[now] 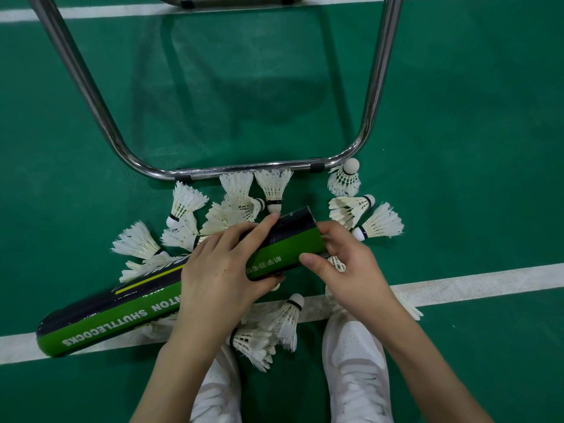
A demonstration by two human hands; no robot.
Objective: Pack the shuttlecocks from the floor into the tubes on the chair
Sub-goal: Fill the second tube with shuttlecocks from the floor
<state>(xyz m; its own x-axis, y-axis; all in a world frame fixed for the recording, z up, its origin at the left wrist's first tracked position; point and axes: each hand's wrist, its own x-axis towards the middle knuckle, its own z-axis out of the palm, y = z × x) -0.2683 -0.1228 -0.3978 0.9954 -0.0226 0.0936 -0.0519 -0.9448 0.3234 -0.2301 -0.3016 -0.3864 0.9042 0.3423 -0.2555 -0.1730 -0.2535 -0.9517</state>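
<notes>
A long green-and-black shuttlecock tube [128, 312] lies slantwise above the floor, its far end pointing up and right. My left hand [219, 270] grips the tube round its middle. My right hand [348, 270] holds the tube's right end [293, 239], thumb pressed on the green side, fingers curled at the opening. A bit of white feather shows under the right hand's fingers. Several white feather shuttlecocks [271, 184] lie scattered on the green floor around and beneath the tube.
The chrome base tube of a chair [244, 169] curves across the floor just beyond the shuttlecocks; the seat is out of view. A white court line [457, 285] runs under my hands. My two white shoes [357, 361] stand at the bottom.
</notes>
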